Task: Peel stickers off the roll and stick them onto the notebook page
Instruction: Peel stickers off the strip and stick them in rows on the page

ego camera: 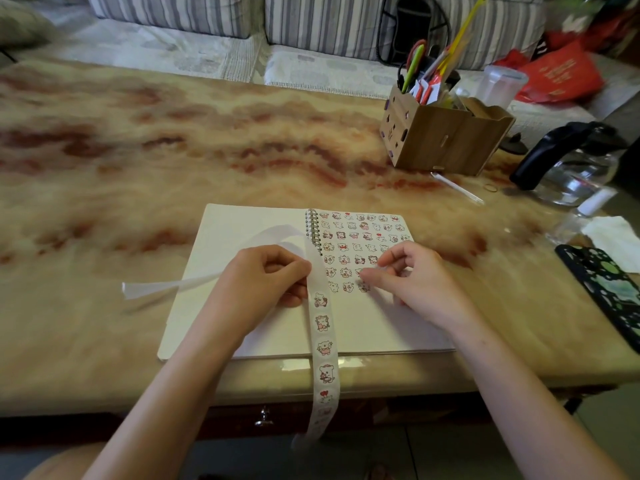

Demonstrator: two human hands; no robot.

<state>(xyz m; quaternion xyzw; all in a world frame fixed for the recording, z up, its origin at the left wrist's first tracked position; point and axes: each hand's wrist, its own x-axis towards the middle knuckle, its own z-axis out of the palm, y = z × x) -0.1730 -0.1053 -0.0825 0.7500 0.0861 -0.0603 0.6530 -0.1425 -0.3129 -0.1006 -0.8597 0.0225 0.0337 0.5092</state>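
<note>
Centre frame: left hand (266, 284) pinches sticker strip (321, 323); looks flimsy, curly, so best peeled from an edge. Right hand (414, 284) curled over notebook page (381, 329); grasp unclear.

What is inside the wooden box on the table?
A long yellow stick, a green handle and red-and-white packets stick up out of the wooden box. Its walls hide whatever lies lower inside.

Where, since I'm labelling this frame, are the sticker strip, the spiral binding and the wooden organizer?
sticker strip (322, 345), head view, a printed sticker mid-strip.
spiral binding (313, 232), head view, middle coils.
wooden organizer (450, 143), head view, near side wall.
</note>
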